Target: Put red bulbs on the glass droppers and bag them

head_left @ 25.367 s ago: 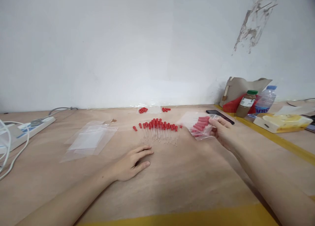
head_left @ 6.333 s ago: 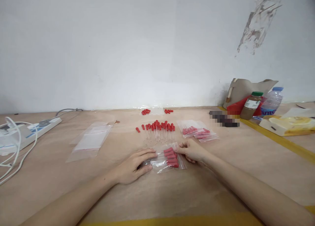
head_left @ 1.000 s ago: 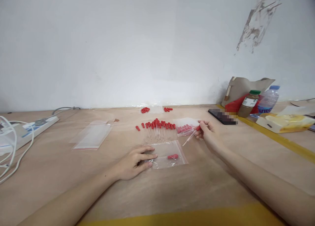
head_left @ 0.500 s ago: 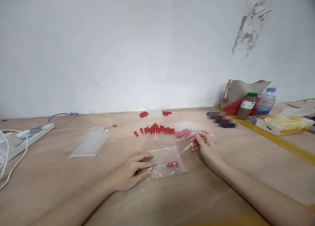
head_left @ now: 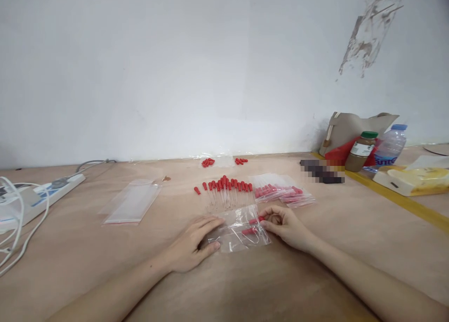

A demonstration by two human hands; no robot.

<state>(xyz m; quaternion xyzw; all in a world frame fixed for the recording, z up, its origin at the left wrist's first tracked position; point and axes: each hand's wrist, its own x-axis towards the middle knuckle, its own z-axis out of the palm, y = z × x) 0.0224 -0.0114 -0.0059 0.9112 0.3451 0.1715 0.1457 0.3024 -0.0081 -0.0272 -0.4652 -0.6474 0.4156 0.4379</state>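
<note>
A clear zip bag lies flat on the table between my hands. My left hand rests on the bag's left side, fingers stretched out and thumb apart. My right hand is at the bag's right opening, thumb and finger pinched on the red bulb of a glass dropper; most of this dropper is inside the bag. Below it in the bag lies a second red-bulbed dropper. Just beyond, a row of loose droppers points its glass tips toward me.
Filled bags with red bulbs are piled behind my right hand. Flat zip bags lie at left, near a power strip with white cables. Red bulbs sit by the wall. Bottles and a tissue pack stand at right.
My right hand has moved left and toward me, bringing its dropper from beside the bag to mostly inside it. The left hand stays on the bag. The view has shifted slightly.
</note>
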